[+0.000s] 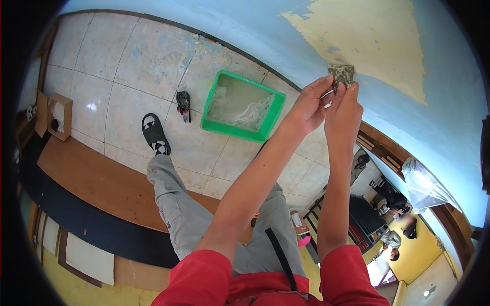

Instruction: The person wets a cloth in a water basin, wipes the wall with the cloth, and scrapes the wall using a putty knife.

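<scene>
My left hand (pixel 311 104) and my right hand (pixel 344 115) are raised together close to the wall (pixel 245 38). Between their fingertips they grip what looks like a paint scraper (pixel 341 74), a flat dark blade speckled with pale flakes. Its handle is mostly hidden by my fingers. The fingers of both hands are closed around its lower end. Just above the blade is a large cream patch (pixel 367 38) where the blue paint is gone. The blade lies against the wall or very near it; I cannot tell which.
A green tub (pixel 208 112) of cloudy, foamy water stands on the tiles. Left of it lies a small black object (pixel 183 102). Brown and dark boards (pixel 102 173) and an open cardboard box (pixel 60 120) are at left. Plastic sheeting (pixel 423 183) hangs at right; people (pixel 393 239) are beyond.
</scene>
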Motion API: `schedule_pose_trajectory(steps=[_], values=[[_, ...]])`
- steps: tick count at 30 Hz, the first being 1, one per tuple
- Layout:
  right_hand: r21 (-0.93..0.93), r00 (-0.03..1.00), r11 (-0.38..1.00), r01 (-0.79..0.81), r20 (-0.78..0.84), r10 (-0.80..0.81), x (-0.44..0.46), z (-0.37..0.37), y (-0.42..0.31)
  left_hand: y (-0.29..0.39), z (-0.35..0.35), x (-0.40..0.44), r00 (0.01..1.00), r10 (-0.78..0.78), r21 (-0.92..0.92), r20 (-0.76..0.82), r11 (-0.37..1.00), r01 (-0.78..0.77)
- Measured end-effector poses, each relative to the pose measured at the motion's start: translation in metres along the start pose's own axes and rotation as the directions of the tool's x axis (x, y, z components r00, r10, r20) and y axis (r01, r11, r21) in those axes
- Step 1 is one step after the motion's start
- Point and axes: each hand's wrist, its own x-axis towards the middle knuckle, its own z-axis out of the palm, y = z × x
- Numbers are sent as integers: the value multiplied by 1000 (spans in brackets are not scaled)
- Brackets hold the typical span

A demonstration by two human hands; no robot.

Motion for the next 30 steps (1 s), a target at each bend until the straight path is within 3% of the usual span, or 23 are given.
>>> schedule_pose_trajectory(steps=[2, 5, 7, 10, 13, 17, 19, 22, 25, 28, 29, 30], values=[[-32, 999, 999, -23, -23, 22, 6, 2, 5, -6, 8, 5, 999, -28, -41, 40, 999, 29], [-64, 993, 997, 47, -108, -53, 12, 9, 10, -14, 13, 9, 999, 38, -136, -29, 990, -42], [-75, 974, 988, 133, -175, -144, 18, 15, 2, -9, 16, 14, 982, 182, -202, 50, 965, -169], [-76, 959, 972, 221, -163, -231, 29, 13, -19, 12, 17, 22, 961, 223, -169, 165, 966, -195], [31, 967, 982, 187, -184, -178, 22, 17, -31, 20, 22, 14, 969, 224, -197, 107, 960, -200], [-7, 973, 990, 142, -181, -141, 8, 12, -33, 15, 19, 2, 974, 155, -166, 164, 978, -128], [-72, 983, 996, 61, -170, -73, 6, 7, -24, 6, 23, -3, 997, 71, -133, 14, 989, -69], [-15, 999, 1000, -2, -53, 1, 7, -1, -16, 2, 26, -7, 998, 59, -139, -28, 988, -62], [-58, 980, 989, 136, -139, -143, 17, 7, -24, 13, 25, 5, 989, 141, -192, 53, 973, -129], [-91, 980, 985, 149, -116, -159, 19, 13, -42, 30, 16, 8, 978, 128, -197, 166, 976, -94], [-88, 980, 985, 148, -118, -158, 17, 16, -34, 24, 12, 8, 978, 126, -193, 167, 977, -93], [-75, 984, 993, 94, -144, -104, 14, 22, -17, 14, 11, 8, 993, 93, -128, 65, 988, -85]])
